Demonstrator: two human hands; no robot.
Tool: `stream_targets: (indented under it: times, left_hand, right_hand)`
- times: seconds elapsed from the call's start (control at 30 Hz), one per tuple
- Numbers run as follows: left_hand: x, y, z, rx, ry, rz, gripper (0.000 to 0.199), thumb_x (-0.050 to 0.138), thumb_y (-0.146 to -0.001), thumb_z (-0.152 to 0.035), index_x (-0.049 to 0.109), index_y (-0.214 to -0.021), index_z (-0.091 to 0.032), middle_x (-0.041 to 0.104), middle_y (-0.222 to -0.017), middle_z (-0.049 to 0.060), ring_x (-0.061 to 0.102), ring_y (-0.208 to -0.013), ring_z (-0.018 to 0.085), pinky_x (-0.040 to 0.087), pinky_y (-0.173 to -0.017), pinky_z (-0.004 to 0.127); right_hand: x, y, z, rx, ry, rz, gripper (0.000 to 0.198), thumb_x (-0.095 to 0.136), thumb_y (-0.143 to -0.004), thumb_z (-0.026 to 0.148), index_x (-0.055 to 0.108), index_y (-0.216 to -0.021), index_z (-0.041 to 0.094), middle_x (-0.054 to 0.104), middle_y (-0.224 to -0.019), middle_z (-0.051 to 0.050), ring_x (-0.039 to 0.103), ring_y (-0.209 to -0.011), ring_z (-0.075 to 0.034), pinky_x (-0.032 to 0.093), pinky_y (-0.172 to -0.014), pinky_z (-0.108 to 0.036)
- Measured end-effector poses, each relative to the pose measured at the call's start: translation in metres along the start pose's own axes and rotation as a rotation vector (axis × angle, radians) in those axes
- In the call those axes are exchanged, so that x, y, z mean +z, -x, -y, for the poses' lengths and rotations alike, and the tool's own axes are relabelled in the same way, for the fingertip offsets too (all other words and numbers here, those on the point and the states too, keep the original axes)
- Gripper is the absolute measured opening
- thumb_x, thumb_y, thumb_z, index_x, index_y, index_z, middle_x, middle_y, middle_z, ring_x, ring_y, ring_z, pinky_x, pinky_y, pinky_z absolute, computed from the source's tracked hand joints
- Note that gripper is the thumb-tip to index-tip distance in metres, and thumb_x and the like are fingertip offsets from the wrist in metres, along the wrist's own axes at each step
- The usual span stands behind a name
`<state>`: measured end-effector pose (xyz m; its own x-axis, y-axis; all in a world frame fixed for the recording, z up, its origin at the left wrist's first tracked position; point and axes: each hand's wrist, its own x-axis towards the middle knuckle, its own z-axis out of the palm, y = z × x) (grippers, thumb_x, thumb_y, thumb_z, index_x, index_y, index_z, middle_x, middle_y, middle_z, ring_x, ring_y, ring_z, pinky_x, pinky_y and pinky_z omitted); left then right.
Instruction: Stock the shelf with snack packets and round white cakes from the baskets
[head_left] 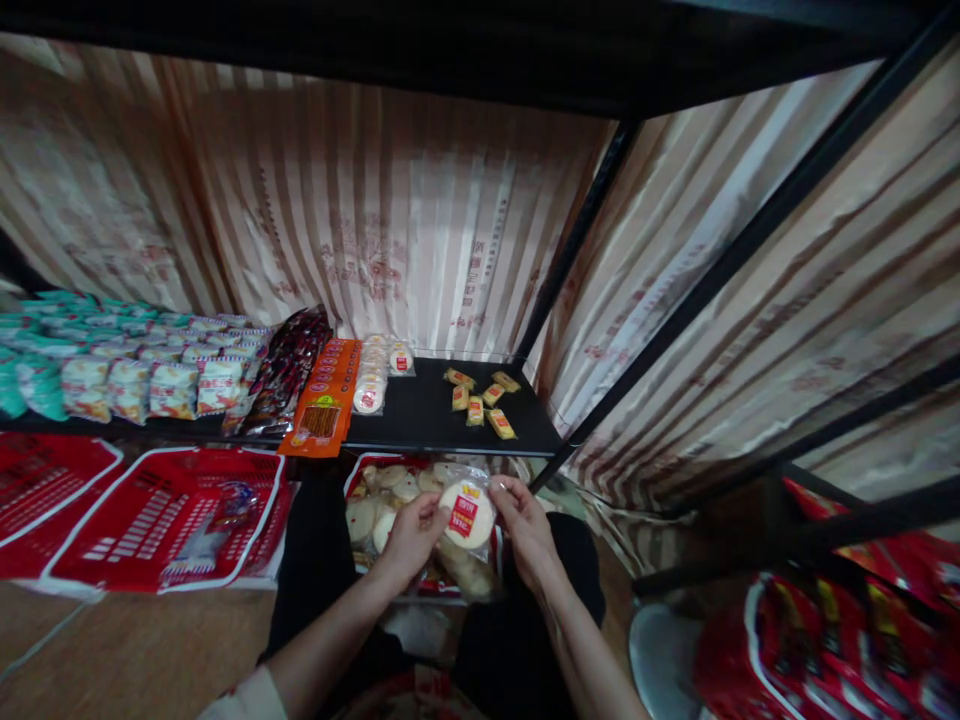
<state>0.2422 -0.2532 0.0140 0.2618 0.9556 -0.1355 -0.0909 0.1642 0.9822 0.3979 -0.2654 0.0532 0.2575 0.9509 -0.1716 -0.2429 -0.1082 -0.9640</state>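
Note:
Between my two hands is a round white cracker in a clear wrapper with a red label. My left hand pinches the wrapper's left side. On the other side, the fingers of my right hand are closed on its upper right edge. Below it, a red basket between my knees holds many more wrapped round crackers. On the black shelf ahead, similar round crackers stand in stacks, with small yellow-wrapped snacks scattered to their right.
Orange snack packets, dark packets and rows of white and green packets fill the shelf's left. Red baskets stand on the floor at left. A black post slants at right, near red bags.

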Motion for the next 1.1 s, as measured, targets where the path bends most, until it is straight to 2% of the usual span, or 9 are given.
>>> stream_targets:
  times: [0.1,0.2,0.37,0.6,0.77,0.97,1.1]
  left_hand:
    - [0.000,-0.002,-0.001,-0.025,0.047,-0.115,0.043,0.062,-0.068,-0.049,0.060,-0.093,-0.014,0.067,-0.084,0.006,0.061,-0.068,0.016,0.043,-0.048,0.021]
    - [-0.003,-0.009,0.000,-0.011,0.086,-0.193,0.043,0.061,-0.067,-0.050,0.059,-0.092,-0.014,0.067,-0.085,0.007,0.061,-0.070,0.016,0.043,-0.051,0.022]
    - [-0.009,-0.022,0.003,-0.038,0.089,-0.225,0.039,0.059,-0.069,-0.046,0.059,-0.091,-0.014,0.067,-0.086,0.008,0.062,-0.074,0.017,0.042,-0.052,0.021]
    - [-0.015,-0.045,0.008,-0.066,0.106,-0.272,0.034,0.059,-0.066,-0.045,0.059,-0.082,-0.016,0.067,-0.077,0.006,0.062,-0.069,0.017,0.042,-0.051,0.023]
    - [-0.020,-0.069,0.005,-0.045,0.106,-0.303,0.028,0.057,-0.068,-0.040,0.059,-0.084,-0.016,0.067,-0.076,0.005,0.061,-0.066,0.015,0.041,-0.051,0.021]
    - [-0.028,-0.098,-0.008,-0.056,-0.024,-0.312,0.023,0.053,-0.076,-0.030,0.059,-0.092,-0.016,0.068,-0.085,0.005,0.062,-0.071,0.014,0.046,-0.055,0.021]
    - [-0.029,-0.117,-0.009,-0.002,-0.174,-0.426,0.031,0.048,-0.081,-0.024,0.054,-0.109,-0.015,0.065,-0.104,0.010,0.063,-0.086,0.015,0.051,-0.074,0.027]
  right_hand:
    - [0.004,-0.002,-0.004,0.055,-0.030,0.048,0.050,0.077,-0.057,0.051,0.058,-0.091,0.019,0.067,-0.067,0.000,0.061,-0.058,-0.016,0.047,-0.057,-0.026]
    - [0.009,-0.008,-0.013,0.082,0.025,0.069,0.051,0.079,-0.054,0.051,0.060,-0.088,0.018,0.068,-0.067,-0.001,0.062,-0.060,-0.016,0.047,-0.058,-0.026]
    - [0.015,-0.023,-0.033,0.091,0.073,0.070,0.048,0.078,-0.051,0.055,0.062,-0.078,0.020,0.067,-0.064,-0.001,0.061,-0.058,-0.017,0.048,-0.056,-0.027]
    - [0.015,-0.060,-0.057,0.097,0.106,0.097,0.047,0.075,-0.055,0.057,0.063,-0.081,0.020,0.067,-0.066,-0.003,0.062,-0.059,-0.018,0.048,-0.055,-0.028]
    - [0.023,-0.083,-0.054,0.057,0.104,0.185,0.048,0.076,-0.057,0.053,0.062,-0.087,0.019,0.068,-0.070,-0.003,0.064,-0.065,-0.020,0.050,-0.065,-0.031]
    - [0.037,-0.108,-0.045,0.033,0.114,0.176,0.050,0.075,-0.057,0.054,0.060,-0.090,0.019,0.070,-0.074,-0.004,0.065,-0.067,-0.020,0.051,-0.066,-0.032]
    - [0.047,-0.138,-0.041,-0.001,0.122,0.143,0.050,0.076,-0.053,0.054,0.059,-0.085,0.019,0.069,-0.072,-0.004,0.064,-0.064,-0.019,0.050,-0.064,-0.031]
